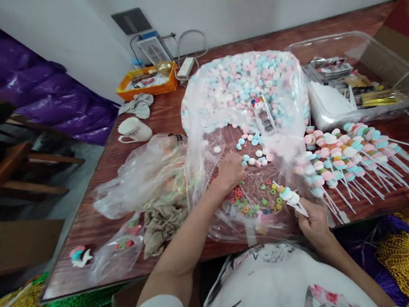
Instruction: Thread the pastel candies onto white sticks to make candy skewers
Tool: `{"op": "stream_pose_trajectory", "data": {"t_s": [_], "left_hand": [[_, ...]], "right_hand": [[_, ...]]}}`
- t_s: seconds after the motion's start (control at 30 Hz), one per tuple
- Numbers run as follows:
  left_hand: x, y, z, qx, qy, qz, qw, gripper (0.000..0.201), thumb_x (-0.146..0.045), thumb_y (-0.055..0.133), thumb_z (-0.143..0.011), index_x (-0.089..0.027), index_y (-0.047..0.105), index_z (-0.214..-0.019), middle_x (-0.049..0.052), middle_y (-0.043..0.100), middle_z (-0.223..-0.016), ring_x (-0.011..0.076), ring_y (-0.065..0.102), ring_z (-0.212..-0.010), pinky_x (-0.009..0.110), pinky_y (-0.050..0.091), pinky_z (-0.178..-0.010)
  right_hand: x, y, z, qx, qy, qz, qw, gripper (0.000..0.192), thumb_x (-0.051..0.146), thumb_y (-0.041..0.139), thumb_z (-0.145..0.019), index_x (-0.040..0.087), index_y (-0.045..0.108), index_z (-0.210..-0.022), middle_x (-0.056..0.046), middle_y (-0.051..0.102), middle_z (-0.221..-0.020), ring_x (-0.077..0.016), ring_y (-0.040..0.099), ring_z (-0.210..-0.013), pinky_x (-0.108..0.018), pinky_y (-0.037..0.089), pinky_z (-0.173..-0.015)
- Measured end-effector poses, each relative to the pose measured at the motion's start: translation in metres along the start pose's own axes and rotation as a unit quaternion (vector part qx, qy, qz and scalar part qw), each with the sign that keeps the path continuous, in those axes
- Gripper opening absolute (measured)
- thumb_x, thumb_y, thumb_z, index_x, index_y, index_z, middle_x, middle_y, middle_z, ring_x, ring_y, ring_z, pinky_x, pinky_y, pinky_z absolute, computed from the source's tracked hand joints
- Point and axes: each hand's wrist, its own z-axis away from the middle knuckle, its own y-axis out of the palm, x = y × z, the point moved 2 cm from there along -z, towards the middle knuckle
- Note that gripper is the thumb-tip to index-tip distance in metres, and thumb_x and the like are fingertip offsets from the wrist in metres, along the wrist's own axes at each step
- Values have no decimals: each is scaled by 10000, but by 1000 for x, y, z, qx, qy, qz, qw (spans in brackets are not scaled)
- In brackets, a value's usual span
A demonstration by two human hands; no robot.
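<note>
A large clear plastic bag [203,139] lies open on the wooden table [87,226], filled with pink, blue and white marshmallow candies [241,85]. My left hand [230,170] reaches into the bag's mouth among loose candies and small coloured rings [249,202]; its fingers are hidden from me. My right hand [313,220] grips a white stick [288,195] with a few candies threaded on it, at the table's front edge. A small printed packet [262,115] rests on the candies.
Finished candy sticks [348,156] lie in a row at the right. A clear plastic bin [354,77] of packaging stands behind them. A white mug [133,130], an orange tray [148,81], crumpled bags [144,175] and a beige cloth [163,224] sit at the left.
</note>
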Motion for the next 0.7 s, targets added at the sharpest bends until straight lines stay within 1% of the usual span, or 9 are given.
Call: {"op": "stream_pose_trajectory", "data": {"t_s": [0.07,0.13,0.2,0.3,0.37,0.47,0.53,0.6,0.7], "left_hand": [[1,3,1,-1,3,1,1000,88,-162,584,-757,-153,671,-743,90,673,-798,233,597,-823,359,450,-788],[4,0,0,-12,0,22,1000,107,-166,561,-772,-158,663,-739,59,666,-752,195,588,-748,321,447,-741],[10,-7,-3,-46,-11,83,995,112,-185,559,-778,-161,667,-757,30,663,-722,162,575,-685,287,443,-694],[12,-16,-9,-117,-22,193,974,111,-210,597,-751,-164,685,-801,7,669,-716,145,571,-658,263,443,-659],[5,-17,-13,-130,4,217,968,127,-202,597,-745,-165,695,-816,15,681,-737,149,586,-678,267,455,-674],[-11,-12,-19,-106,80,198,971,205,-140,540,-749,-167,713,-855,44,712,-806,164,619,-749,294,472,-761],[-13,-10,-26,-102,95,191,972,244,-126,522,-749,-169,724,-879,58,725,-846,174,631,-792,309,476,-803],[-3,-12,-36,-122,58,215,967,222,-157,550,-745,-167,730,-875,60,729,-855,178,635,-797,313,485,-801],[23,-17,-51,-161,-37,290,943,190,-221,618,-714,-149,730,-850,45,719,-786,168,626,-718,298,501,-733]], "right_hand": [[1,-1,-2,0,3,-10,1000,206,76,445,-818,171,628,-817,8,585,-638,-122,509,-513,-221,414,-522],[1,-1,-3,0,6,-20,1000,205,72,443,-814,172,621,-799,8,583,-633,-119,505,-506,-218,414,-519],[1,-2,-5,0,-2,-20,1000,211,65,440,-804,172,622,-805,5,589,-629,-122,510,-505,-219,420,-520],[2,-1,-6,4,-19,-4,1000,252,53,430,-784,174,637,-861,2,608,-638,-132,531,-516,-228,440,-534],[3,-1,-7,4,-23,5,1000,296,45,423,-771,176,646,-914,2,618,-651,-139,548,-527,-234,452,-547],[4,-1,-7,3,-27,2,1000,343,39,419,-758,179,651,-968,0,627,-660,-145,563,-536,-237,460,-555],[4,-2,-7,1,-26,-5,1000,337,39,421,-759,178,652,-961,-2,627,-658,-145,566,-538,-236,461,-555],[3,-3,-6,-2,-20,-18,1000,311,42,428,-761,174,649,-935,-3,625,-662,-143,568,-545,-232,459,-555],[1,-3,-4,2,-4,-38,999,270,36,432,-761,177,634,-871,1,620,-671,-136,570,-559,-224,454,-556]]}}
